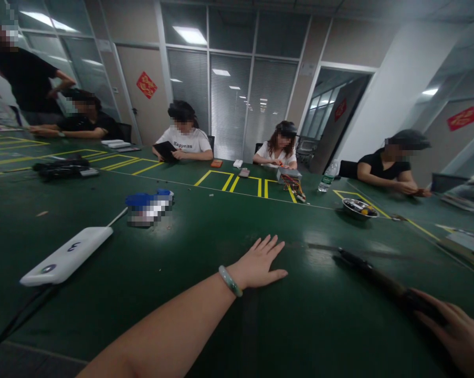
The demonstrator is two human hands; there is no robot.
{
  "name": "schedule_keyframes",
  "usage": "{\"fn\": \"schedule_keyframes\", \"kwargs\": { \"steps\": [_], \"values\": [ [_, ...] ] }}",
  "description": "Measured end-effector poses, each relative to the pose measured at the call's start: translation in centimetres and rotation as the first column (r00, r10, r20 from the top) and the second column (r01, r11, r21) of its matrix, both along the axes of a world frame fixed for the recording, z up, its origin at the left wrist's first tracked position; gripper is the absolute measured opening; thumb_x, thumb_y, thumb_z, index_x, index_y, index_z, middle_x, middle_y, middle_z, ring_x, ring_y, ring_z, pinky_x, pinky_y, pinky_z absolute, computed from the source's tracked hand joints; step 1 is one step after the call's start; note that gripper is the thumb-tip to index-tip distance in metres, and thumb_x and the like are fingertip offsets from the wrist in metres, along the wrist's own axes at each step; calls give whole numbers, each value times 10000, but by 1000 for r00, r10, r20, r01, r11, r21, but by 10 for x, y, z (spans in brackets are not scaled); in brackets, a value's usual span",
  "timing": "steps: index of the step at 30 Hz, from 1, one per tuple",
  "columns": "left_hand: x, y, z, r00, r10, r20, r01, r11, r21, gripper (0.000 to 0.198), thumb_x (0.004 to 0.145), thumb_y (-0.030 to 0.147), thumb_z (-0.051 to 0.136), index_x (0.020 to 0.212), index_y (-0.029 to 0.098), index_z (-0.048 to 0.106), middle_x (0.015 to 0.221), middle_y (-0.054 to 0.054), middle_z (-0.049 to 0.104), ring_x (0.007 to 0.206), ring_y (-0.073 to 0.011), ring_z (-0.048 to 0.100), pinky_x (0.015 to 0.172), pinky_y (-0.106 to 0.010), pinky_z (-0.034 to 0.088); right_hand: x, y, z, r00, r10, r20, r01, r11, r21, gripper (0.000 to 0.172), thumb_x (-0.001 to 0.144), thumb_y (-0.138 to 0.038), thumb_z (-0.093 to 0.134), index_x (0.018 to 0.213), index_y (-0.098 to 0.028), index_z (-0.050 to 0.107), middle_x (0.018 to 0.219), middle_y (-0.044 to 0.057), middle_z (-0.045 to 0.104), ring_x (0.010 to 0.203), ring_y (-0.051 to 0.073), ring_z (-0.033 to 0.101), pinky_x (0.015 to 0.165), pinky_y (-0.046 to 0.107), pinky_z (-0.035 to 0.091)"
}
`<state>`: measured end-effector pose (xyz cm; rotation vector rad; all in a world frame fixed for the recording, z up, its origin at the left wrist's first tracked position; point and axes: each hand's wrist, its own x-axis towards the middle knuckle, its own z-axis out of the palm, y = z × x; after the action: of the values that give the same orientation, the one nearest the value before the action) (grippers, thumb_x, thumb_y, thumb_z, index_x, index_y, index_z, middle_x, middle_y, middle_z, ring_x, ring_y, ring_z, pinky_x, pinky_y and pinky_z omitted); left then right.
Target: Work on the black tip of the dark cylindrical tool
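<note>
Well left of left hand (260, 262): white power bank (65, 255). Left hand open, flat on green table (181, 294). Right of it: dark long tool (362, 265), blurred, right hand (457, 331) wrapped round its handle. Likely bracing step; next needs steady tip control.

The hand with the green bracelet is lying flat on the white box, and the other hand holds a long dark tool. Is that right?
Not quite. In the head view, the left hand with the green bracelet lies flat on the bare green table, not on the white box, which sits apart to its left. The right hand does hold a long dark tool.
</note>
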<state>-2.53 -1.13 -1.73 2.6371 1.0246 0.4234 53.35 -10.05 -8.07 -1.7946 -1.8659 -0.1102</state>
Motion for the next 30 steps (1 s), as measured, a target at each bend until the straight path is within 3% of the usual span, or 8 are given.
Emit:
{"fn": "schedule_keyframes", "kwargs": {
  "steps": [5,9,12,15,20,23,26,30],
  "values": [
    [8,-11,19,988,71,135,-95,980,177,795,919,618,387,1529,250,35,1601,-45,42,1470,-242,10,1192,-466,51,-167,20,34,986,160,-52,-166,976,-139,460,860,-433,483,1310,-349,520,1236,108,550,1088,317,545,937,486,429],
    [11,-20,27,990,-4,140,-35,959,280,759,911,553,470,1523,254,133,1588,-37,155,1467,-236,75,1196,-443,75,-295,50,52,934,357,-19,-355,920,-164,432,871,-283,470,1299,-302,527,1248,62,543,1133,269,494,981,439,403],
    [8,-20,28,987,20,160,-67,954,292,663,949,542,396,1512,257,192,1572,-24,218,1460,-212,134,1195,-416,113,-366,73,49,887,461,13,-456,881,-127,477,859,-175,441,1326,-249,501,1329,77,497,1194,259,448,1032,434,355],
    [3,-13,25,969,137,206,-190,945,265,557,1000,466,282,1507,249,208,1560,-24,256,1443,-189,202,1184,-400,170,-408,85,43,835,547,66,-535,834,-138,527,871,-166,444,1396,-215,431,1415,106,421,1288,274,367,1088,457,281],
    [1,-3,20,943,226,242,-285,926,246,520,1017,420,237,1491,204,247,1528,-60,332,1391,-182,327,1150,-380,255,-400,73,60,817,553,165,-535,833,-140,709,854,-340,577,1474,-174,277,1491,137,289,1381,301,226,1129,490,203],
    [2,-6,23,957,189,222,-245,934,259,517,1011,459,260,1475,232,284,1513,-49,363,1367,-182,365,1124,-370,294,-361,62,84,858,492,151,-448,859,-249,594,793,-406,666,1331,-235,480,1332,111,470,1243,313,416,1033,473,328],
    [2,-9,26,973,144,181,-190,945,268,533,960,529,398,1418,258,386,1452,-36,453,1321,-199,423,1095,-372,326,-325,60,101,882,469,44,-388,775,-499,349,746,-390,715,1063,-264,641,986,33,610,904,233,585,775,334,446],
    [6,-11,22,989,88,115,-118,951,285,494,893,480,564,1334,271,484,1372,-32,532,1266,-212,476,1070,-384,345,-308,64,103,911,410,-49,-344,689,-637,254,694,-308,752,936,-276,682,893,-11,626,768,178,592,612,254,399]
  ]
}}
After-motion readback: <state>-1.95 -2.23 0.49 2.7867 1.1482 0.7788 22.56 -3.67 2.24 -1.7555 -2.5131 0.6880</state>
